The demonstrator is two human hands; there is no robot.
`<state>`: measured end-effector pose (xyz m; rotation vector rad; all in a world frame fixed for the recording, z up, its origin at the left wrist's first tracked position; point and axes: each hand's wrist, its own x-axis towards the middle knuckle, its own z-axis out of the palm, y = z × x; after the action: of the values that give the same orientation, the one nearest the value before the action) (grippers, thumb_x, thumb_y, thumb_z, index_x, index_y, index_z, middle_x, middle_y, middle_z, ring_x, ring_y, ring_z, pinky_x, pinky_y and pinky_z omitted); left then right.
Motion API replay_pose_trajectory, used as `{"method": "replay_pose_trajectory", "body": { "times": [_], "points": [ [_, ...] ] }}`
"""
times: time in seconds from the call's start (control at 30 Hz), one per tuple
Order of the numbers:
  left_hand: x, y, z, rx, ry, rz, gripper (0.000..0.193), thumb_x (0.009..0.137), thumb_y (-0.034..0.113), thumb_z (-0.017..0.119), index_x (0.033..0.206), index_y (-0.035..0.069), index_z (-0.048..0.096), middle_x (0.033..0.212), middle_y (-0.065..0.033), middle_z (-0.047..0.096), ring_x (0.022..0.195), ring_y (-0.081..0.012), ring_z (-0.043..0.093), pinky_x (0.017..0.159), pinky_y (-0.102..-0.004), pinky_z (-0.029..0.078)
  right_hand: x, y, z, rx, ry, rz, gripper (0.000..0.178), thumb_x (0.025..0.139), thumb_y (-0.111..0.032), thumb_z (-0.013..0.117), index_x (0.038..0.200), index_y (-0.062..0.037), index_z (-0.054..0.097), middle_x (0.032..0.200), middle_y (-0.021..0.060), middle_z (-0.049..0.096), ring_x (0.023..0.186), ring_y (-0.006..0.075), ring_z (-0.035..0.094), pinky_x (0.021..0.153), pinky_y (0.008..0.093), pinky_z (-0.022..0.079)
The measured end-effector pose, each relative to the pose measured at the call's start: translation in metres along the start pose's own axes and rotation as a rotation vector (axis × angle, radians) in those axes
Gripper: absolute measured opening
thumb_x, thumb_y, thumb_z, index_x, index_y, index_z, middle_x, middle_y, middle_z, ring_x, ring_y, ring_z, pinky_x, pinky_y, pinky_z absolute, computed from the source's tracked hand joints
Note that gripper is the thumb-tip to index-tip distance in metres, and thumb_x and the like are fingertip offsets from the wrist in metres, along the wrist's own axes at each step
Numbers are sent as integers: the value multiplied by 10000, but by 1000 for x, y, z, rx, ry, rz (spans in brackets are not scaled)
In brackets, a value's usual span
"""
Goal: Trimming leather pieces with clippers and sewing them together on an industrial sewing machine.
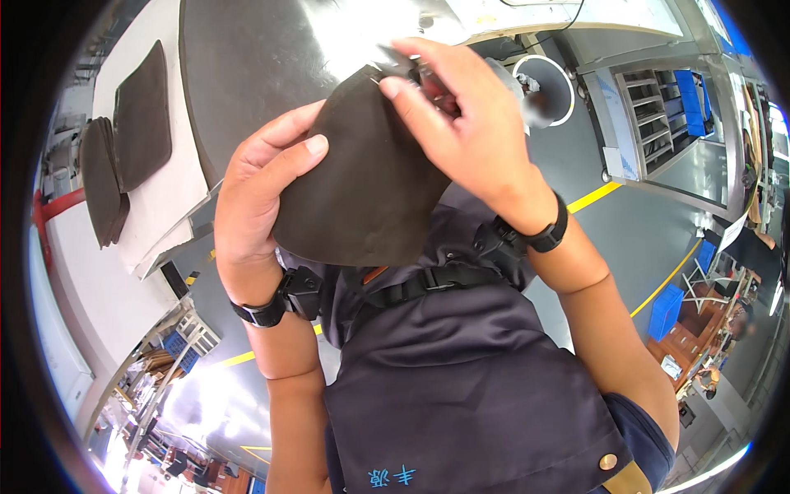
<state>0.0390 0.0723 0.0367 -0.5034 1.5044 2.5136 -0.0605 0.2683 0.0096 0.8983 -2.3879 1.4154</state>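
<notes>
My left hand (267,173) grips a dark brown, leather-like piece (362,181) by its left edge, thumb on top and fingers behind. The piece is rounded at the bottom and narrows toward the top, held up in front of my apron. At its upper end my right hand (461,115) is closed around what look like small dark scissors (401,62). Their metal tips lie at the piece's top edge; the fingers hide the handles, and blur hides whether the blades touch it.
A dark work surface (239,58) lies beyond my hands. More dark pieces (141,115), some stacked, rest on a pale table at the left. A white round bin (564,86) stands on the floor at the right, near a metal rack (650,115) and a blue crate (665,313).
</notes>
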Motion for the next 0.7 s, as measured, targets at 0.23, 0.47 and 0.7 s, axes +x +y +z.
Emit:
{"method": "replay_pose_trajectory", "body": {
  "times": [0.23,0.47,0.7],
  "points": [
    [10,6,10,13,-67,-9,362,974,84,628,1303,-66,628,1165,-120,717,1033,-156,689,921,-273,532,27,16,-27,585,-399,450,263,880,-279,811,895,-27,737,693,-68,550,664,16,497,588,214,392],
    [12,11,10,261,34,153,292,1006,124,634,1245,-37,675,1100,-78,732,989,-109,677,890,-249,530,29,27,-37,1098,-354,792,97,909,-133,769,851,-109,696,791,-51,673,693,24,603,643,218,487],
    [4,11,28,381,163,317,253,960,63,690,1195,-30,701,1041,-40,725,944,-89,658,853,-240,521,28,20,-40,1320,-358,895,135,916,-170,761,934,-54,693,834,4,707,714,58,664,650,211,530]
  ]
}}
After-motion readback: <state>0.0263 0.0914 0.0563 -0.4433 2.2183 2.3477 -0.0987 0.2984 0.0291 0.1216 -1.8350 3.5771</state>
